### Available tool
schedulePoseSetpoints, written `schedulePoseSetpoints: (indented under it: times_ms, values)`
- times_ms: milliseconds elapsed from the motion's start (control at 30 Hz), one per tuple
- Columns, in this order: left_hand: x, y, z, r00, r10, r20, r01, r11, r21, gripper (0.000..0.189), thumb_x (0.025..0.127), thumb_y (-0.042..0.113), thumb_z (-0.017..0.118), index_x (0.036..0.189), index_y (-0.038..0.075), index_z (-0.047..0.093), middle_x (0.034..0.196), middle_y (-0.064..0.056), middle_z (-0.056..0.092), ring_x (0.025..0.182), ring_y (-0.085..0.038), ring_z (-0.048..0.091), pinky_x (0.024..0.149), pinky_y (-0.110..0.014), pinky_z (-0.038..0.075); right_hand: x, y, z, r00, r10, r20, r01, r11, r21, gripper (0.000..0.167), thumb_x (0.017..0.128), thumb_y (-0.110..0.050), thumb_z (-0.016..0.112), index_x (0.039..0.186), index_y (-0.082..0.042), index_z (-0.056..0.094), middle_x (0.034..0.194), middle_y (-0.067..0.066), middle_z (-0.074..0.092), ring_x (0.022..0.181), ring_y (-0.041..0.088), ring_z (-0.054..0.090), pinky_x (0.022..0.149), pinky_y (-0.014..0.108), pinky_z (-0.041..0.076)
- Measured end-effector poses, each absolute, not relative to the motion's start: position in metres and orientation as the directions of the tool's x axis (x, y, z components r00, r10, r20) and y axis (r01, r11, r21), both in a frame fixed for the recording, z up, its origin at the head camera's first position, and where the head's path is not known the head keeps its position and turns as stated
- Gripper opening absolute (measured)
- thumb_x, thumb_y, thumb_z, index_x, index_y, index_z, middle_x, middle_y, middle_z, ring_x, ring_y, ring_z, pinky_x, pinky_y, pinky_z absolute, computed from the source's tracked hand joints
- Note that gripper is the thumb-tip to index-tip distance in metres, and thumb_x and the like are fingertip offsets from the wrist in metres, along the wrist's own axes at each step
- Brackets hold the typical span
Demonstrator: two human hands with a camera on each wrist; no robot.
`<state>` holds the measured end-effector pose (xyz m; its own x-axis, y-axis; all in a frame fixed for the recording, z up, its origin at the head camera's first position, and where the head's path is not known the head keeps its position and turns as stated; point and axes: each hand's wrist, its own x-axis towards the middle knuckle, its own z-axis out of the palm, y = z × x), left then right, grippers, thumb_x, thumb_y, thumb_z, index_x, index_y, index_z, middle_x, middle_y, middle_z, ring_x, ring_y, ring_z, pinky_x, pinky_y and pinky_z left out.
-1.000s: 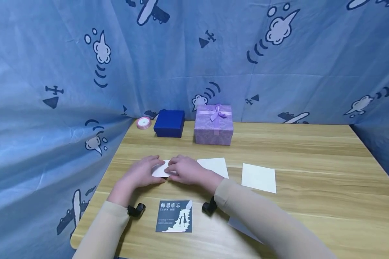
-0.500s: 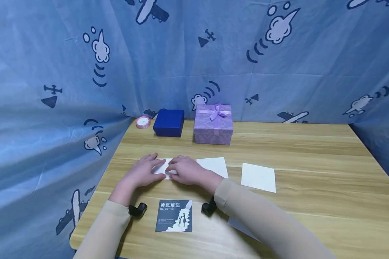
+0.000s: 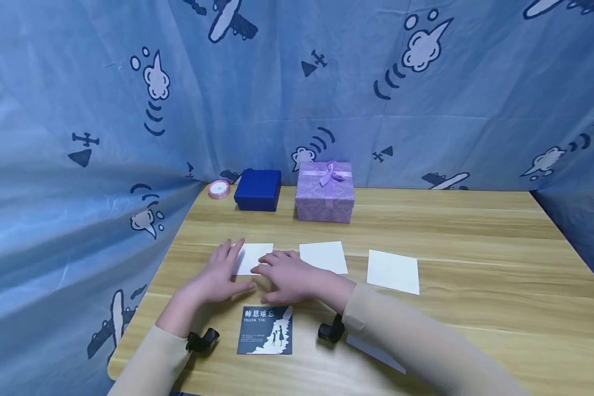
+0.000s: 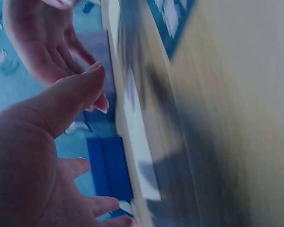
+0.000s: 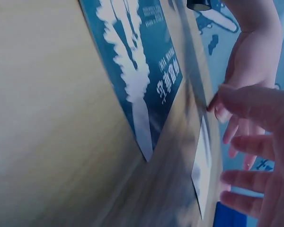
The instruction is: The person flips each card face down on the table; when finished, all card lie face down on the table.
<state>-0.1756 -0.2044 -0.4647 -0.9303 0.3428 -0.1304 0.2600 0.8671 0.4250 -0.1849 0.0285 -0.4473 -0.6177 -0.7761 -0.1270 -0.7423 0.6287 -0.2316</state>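
In the head view a white card (image 3: 253, 257) lies flat on the wooden table, partly covered by both hands. My left hand (image 3: 221, 275) is over its left side, fingers spread and thumb pointing right. From the right, my right hand (image 3: 289, 276) reaches over the card's lower right corner with loosely bent fingers. Neither hand holds anything. Nearer the front edge lies a dark "THANK YOU" card (image 3: 265, 330) with a white picture. The right wrist view shows this dark card (image 5: 137, 61) up close, with the white card (image 5: 201, 165) beyond it.
More white cards lie to the right: one beside the right hand (image 3: 324, 257), another farther right (image 3: 393, 271), and one partly under the right sleeve (image 3: 376, 352). Along the back stand a pink ribbon roll (image 3: 219, 189), a blue box (image 3: 258, 190) and a purple gift box (image 3: 325, 191) with a bow.
Both hands held the white card, its near edge raised, a second ago. It was then laid flat, and the hands have let go and drawn back toward the front.
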Motion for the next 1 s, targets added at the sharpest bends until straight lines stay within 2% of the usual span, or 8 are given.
schedulePoseSetpoints:
  times_ms: [100,233,333,433,600,767,1000]
  values:
    - [-0.16,-0.198,-0.457,-0.915,0.365,-0.17,0.274,0.875,0.4,0.111,0.084,0.058,0.079,0.166,0.018,0.016,0.169,-0.029,0.01,0.154,-0.054,0.011,0.109,-0.082,0.025,-0.173,0.038,-0.443,-0.647,-0.753,-0.124,-0.732,0.658,-0.177,0.072,0.091,-0.06,0.069,0.152,-0.027,0.05,0.157,0.005,0.049,0.147,0.028,0.041,0.117,0.061,0.031]
    - [-0.144,-0.189,-0.446,-0.89,0.41,-0.202,0.317,0.872,0.372,0.105,0.077,0.059,0.084,0.161,0.02,0.033,0.169,-0.024,0.018,0.155,-0.051,0.015,0.105,-0.086,0.024,-0.158,0.051,-0.444,-0.671,-0.731,-0.121,-0.721,0.682,-0.122,0.081,0.087,-0.066,0.071,0.153,-0.025,0.048,0.156,0.006,0.049,0.147,0.029,0.041,0.116,0.062,0.031]
    - [-0.137,-0.183,-0.444,-0.877,0.439,-0.197,0.351,0.863,0.364,0.098,0.071,0.06,0.089,0.149,0.02,0.045,0.167,-0.024,0.024,0.154,-0.051,0.018,0.108,-0.083,0.024,-0.148,0.061,-0.448,-0.669,-0.733,-0.126,-0.728,0.679,-0.089,0.089,0.085,-0.073,0.068,0.155,-0.023,0.046,0.162,0.009,0.041,0.152,0.032,0.035,0.119,0.065,0.028]
    - [-0.131,-0.176,-0.448,-0.861,0.47,-0.196,0.384,0.852,0.355,0.089,0.065,0.061,0.091,0.135,0.023,0.051,0.167,-0.024,0.025,0.155,-0.05,0.018,0.112,-0.081,0.022,-0.138,0.069,-0.454,-0.656,-0.743,-0.133,-0.74,0.668,-0.078,0.096,0.084,-0.08,0.061,0.157,-0.021,0.044,0.167,0.011,0.032,0.156,0.036,0.026,0.121,0.068,0.022]
    - [-0.122,-0.167,-0.455,-0.82,0.531,-0.215,0.435,0.821,0.37,0.075,0.064,0.062,0.092,0.118,0.026,0.054,0.168,-0.022,0.024,0.156,-0.048,0.015,0.113,-0.081,0.018,-0.121,0.077,-0.466,-0.63,-0.763,-0.143,-0.758,0.645,-0.101,0.104,0.083,-0.087,0.052,0.16,-0.019,0.038,0.17,0.012,0.025,0.159,0.035,0.018,0.122,0.069,0.017]
    - [-0.118,-0.16,-0.46,-0.788,0.554,-0.27,0.454,0.818,0.354,0.073,0.064,0.063,0.091,0.113,0.027,0.051,0.169,-0.021,0.02,0.157,-0.046,0.012,0.114,-0.082,0.013,-0.11,0.08,-0.475,-0.628,-0.763,-0.154,-0.762,0.643,-0.078,0.109,0.083,-0.089,0.047,0.162,-0.016,0.034,0.17,0.011,0.026,0.159,0.034,0.017,0.122,0.067,0.019]
    - [-0.116,-0.156,-0.462,-0.8,0.54,-0.261,0.447,0.827,0.34,0.068,0.063,0.054,0.094,0.105,0.026,0.049,0.167,-0.021,0.023,0.157,-0.046,0.011,0.116,-0.079,0.008,-0.108,0.077,-0.479,-0.638,-0.756,-0.143,-0.749,0.653,-0.112,0.102,0.085,-0.084,0.054,0.16,-0.018,0.037,0.169,0.012,0.028,0.158,0.035,0.02,0.121,0.067,0.023]
